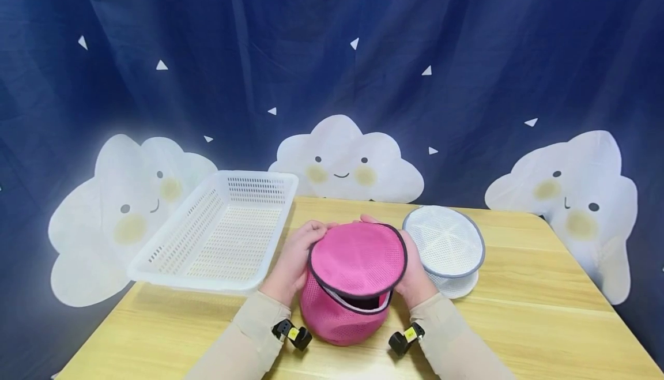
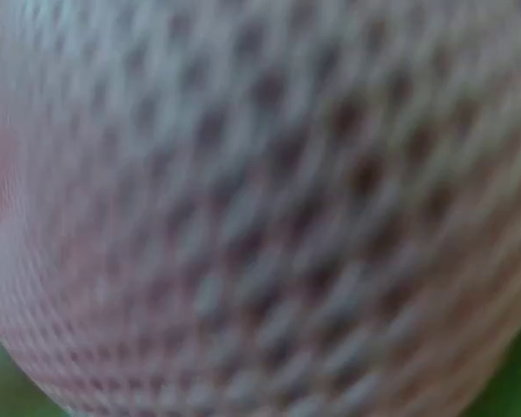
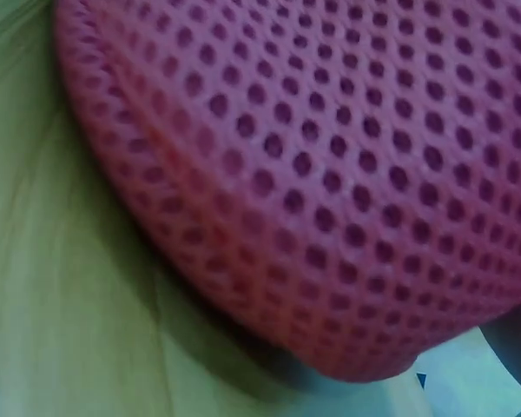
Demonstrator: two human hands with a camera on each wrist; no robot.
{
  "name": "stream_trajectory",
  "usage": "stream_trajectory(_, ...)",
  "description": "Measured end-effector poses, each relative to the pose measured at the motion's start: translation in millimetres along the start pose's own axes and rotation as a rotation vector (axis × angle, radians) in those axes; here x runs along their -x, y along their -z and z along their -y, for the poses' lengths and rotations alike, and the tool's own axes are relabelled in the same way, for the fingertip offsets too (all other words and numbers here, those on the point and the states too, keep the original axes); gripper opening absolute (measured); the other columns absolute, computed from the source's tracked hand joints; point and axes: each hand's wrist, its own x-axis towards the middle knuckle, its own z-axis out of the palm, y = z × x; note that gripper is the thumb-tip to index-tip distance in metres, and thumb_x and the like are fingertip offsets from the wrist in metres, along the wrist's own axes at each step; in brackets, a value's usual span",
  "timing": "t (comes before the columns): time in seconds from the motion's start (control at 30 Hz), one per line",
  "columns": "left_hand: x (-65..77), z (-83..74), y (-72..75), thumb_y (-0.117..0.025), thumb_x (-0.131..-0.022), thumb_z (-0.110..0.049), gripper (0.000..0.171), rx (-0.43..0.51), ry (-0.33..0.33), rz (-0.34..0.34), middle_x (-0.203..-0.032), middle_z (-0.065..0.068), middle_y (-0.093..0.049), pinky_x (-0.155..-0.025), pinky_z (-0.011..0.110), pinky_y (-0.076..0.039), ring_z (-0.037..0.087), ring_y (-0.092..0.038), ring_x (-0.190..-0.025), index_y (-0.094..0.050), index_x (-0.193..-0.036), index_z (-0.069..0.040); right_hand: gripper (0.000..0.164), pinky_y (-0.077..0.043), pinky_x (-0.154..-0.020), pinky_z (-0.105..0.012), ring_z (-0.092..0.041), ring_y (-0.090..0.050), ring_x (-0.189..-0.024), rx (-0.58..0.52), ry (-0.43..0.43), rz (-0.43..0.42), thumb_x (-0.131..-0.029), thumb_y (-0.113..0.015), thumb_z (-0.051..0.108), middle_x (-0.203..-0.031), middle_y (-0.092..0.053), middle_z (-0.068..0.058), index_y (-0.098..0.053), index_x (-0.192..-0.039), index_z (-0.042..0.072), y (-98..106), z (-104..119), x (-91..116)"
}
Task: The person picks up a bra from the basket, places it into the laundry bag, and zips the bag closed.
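Note:
A round pink mesh laundry bag [image 1: 358, 259] with dark piping stands on the table between the two hands. Its lid is partly unzipped at the front, and a dark gap shows under the edge. My left hand [image 1: 295, 259] holds the bag's upper left side, fingers bent at the rim. On the right side my right hand [image 1: 413, 267] grips it, with fingertips showing behind the lid and the rest partly hidden. Pink mesh [image 3: 330, 174] fills much of the right wrist view. In the left wrist view, the mesh [image 2: 260, 217] is close and blurred.
A white perforated plastic basket [image 1: 277, 236] sits at the left of the wooden table [image 1: 544, 299]. Right of the pink bag is a white mesh bag [image 1: 443, 241] with grey piping. A dark blue curtain [image 1: 332, 80] with cloud prints hangs behind the table.

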Motion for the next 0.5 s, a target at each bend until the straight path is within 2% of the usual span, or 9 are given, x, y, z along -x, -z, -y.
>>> stream_trajectory(0.13, 0.8, -1.0, -0.2, -0.057, -0.097, -0.004, 0.007, -0.070, 0.048, 0.058, -0.112, 0.007, -0.066, -0.072, 0.025, -0.053, 0.015, -0.063, -0.087, -0.061, -0.100, -0.008, 0.048, -0.044, -0.105, -0.041, -0.025, -0.062, -0.122, 0.133, 0.038, 0.049, -0.109, -0.040, 0.015, -0.134, -0.063, -0.019, -0.037, -0.148, -0.013, 1.3, 1.1, 0.4)
stream_trajectory(0.23, 1.5, -4.3, 0.1, -0.060, -0.096, -0.006, 0.012, -0.180, 0.071, 0.099, -0.110, 0.008, -0.067, -0.073, 0.029, -0.054, 0.018, -0.064, -0.087, -0.061, -0.108, -0.006, 0.042, -0.046, -0.104, -0.040, -0.027, -0.062, -0.122, 0.285, 0.083, 0.109, -0.107, -0.042, 0.006, -0.132, -0.063, -0.022, -0.043, -0.146, -0.010, 4.7, 0.7, 1.9)
stream_trajectory(0.3, 2.0, -7.6, 0.6, -0.063, -0.097, -0.013, 0.019, -0.308, 0.065, 0.128, -0.110, 0.007, -0.067, -0.077, 0.030, -0.053, 0.018, -0.064, -0.090, -0.062, -0.115, -0.006, 0.040, -0.045, -0.104, -0.039, -0.029, -0.061, -0.123, 0.385, 0.110, 0.131, -0.106, -0.045, 0.006, -0.131, -0.063, -0.022, -0.049, -0.144, -0.007, 6.5, 0.7, 3.2)
stream_trajectory(0.4, 2.1, -12.0, 2.0, -0.064, -0.099, -0.024, 0.030, -0.509, 0.039, 0.204, -0.112, 0.007, -0.067, -0.085, 0.035, -0.051, 0.021, -0.065, -0.095, -0.063, -0.125, -0.008, 0.036, -0.043, -0.106, -0.033, -0.025, -0.058, -0.127, 0.589, 0.122, 0.115, -0.105, -0.050, 0.014, -0.133, -0.064, -0.014, -0.058, -0.140, 0.006, 8.3, 1.0, 6.1)
stream_trajectory(0.5, 3.3, -16.6, 3.1, -0.061, -0.101, -0.033, 0.036, -0.683, -0.003, 0.275, -0.116, 0.005, -0.068, -0.093, 0.040, -0.048, 0.021, -0.064, -0.103, -0.064, -0.130, -0.012, 0.036, -0.042, -0.106, -0.030, -0.021, -0.056, -0.129, 0.669, 0.059, 0.072, -0.105, -0.054, 0.024, -0.135, -0.064, -0.006, -0.062, -0.138, 0.014, 7.9, 1.2, 7.6)
